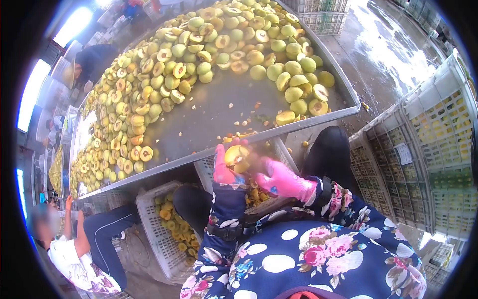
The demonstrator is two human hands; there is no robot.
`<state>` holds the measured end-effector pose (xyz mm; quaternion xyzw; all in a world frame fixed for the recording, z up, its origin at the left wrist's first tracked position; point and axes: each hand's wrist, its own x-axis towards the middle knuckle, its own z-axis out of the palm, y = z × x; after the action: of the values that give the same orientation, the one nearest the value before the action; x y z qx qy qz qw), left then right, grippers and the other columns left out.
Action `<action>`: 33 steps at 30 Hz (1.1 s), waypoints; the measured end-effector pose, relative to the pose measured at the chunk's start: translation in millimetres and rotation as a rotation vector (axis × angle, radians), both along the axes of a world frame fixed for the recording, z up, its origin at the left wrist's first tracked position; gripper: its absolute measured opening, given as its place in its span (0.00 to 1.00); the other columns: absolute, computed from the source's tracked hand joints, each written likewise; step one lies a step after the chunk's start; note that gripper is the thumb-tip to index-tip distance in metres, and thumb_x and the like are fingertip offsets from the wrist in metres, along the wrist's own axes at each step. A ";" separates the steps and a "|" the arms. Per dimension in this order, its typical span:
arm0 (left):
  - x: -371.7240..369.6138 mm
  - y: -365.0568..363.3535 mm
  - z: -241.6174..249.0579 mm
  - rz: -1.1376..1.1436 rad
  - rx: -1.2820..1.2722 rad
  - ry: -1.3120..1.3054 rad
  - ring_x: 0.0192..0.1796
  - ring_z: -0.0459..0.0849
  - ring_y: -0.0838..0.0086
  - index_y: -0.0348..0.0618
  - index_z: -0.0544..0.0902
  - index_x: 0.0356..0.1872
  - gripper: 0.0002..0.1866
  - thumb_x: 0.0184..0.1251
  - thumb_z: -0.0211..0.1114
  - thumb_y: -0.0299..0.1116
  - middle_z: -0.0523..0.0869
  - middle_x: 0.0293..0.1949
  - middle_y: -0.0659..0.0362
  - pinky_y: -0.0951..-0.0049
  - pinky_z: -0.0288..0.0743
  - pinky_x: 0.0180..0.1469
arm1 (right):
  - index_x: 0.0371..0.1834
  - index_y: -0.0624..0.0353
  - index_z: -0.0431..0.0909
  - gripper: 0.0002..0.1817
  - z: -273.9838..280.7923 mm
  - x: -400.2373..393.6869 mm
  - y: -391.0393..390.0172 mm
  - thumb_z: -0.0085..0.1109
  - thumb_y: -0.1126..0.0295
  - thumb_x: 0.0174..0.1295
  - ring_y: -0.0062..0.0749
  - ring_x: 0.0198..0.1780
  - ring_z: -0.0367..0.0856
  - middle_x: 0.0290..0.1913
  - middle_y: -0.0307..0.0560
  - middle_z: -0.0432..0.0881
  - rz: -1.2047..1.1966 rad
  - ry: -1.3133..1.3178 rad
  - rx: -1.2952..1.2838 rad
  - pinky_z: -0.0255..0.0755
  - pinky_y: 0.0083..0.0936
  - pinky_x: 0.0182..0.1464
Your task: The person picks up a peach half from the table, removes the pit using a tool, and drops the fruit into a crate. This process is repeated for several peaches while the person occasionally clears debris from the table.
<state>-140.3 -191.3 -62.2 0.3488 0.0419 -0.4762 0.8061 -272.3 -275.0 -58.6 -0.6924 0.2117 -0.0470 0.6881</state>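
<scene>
My left hand (222, 168), in a pink glove, is closed round a yellow peach half (236, 157), cut side partly showing, just over the near rim of the metal table (214, 104). Close on its right, my right hand (283, 180), also in a pink glove, has its fingers curled in toward the fruit. Its fingertips are blurred, and whatever they grip is hidden. Below both hands, a white crate (205, 172) holds scraps of yellow peach (256, 195). Peach halves (164, 74) lie heaped across the table, with small crumbs near its front edge.
A white crate (149, 219) of peach halves stands on the floor by my left leg. Tall stacked crates (433, 129) full of fruit rise on the right. At the left a co-worker (84, 249) sits with a hand at the table rim. More crates (318, 20) stand behind.
</scene>
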 end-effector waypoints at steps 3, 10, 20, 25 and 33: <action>-0.2 2.1 7.2 0.000 -0.058 0.139 0.50 0.78 0.62 0.34 0.74 0.52 0.26 0.72 0.41 0.48 0.78 0.50 0.50 0.65 0.73 0.53 | 0.45 0.69 0.68 0.25 21.6 4.9 -1.8 0.57 0.56 0.58 0.44 0.34 0.80 0.32 0.59 0.78 -0.111 -0.121 -0.092 0.71 0.33 0.35; -16.3 6.6 -21.0 -0.073 -0.046 -0.235 0.53 0.76 0.63 0.35 0.71 0.55 0.27 0.72 0.40 0.49 0.77 0.52 0.50 0.65 0.69 0.57 | 0.48 0.70 0.68 0.30 1.6 23.0 -5.9 0.59 0.51 0.56 0.53 0.40 0.79 0.37 0.64 0.78 -0.075 -0.038 -0.479 0.72 0.36 0.40; -26.0 14.9 -22.3 -0.101 0.243 -1.133 0.48 0.79 0.68 0.37 0.71 0.56 0.21 0.73 0.44 0.43 0.78 0.50 0.52 0.74 0.74 0.48 | 0.50 0.71 0.67 0.24 -8.4 20.7 -7.5 0.59 0.67 0.54 0.43 0.41 0.80 0.39 0.59 0.79 -0.078 -0.039 -0.354 0.73 0.29 0.42; -12.5 22.7 -1.2 -0.211 0.175 -0.200 0.38 0.83 0.69 0.42 0.73 0.53 0.24 0.71 0.44 0.50 0.82 0.43 0.52 0.71 0.79 0.33 | 0.52 0.67 0.67 0.25 2.9 7.1 -29.2 0.61 0.65 0.55 0.29 0.35 0.78 0.38 0.51 0.79 -0.348 -0.055 -0.052 0.73 0.21 0.38; -13.1 14.0 33.8 -0.643 0.535 -0.456 0.39 0.83 0.70 0.42 0.71 0.58 0.29 0.69 0.43 0.55 0.82 0.44 0.54 0.74 0.78 0.28 | 0.50 0.64 0.70 0.24 -3.0 2.8 -29.4 0.64 0.60 0.55 0.25 0.35 0.78 0.35 0.46 0.80 0.020 -0.171 -0.265 0.72 0.20 0.34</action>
<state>-153.4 -177.3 -28.3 0.6351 -0.1248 -0.5852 0.4884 -269.5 -304.4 -61.6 -0.7726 0.1373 -0.1265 0.6069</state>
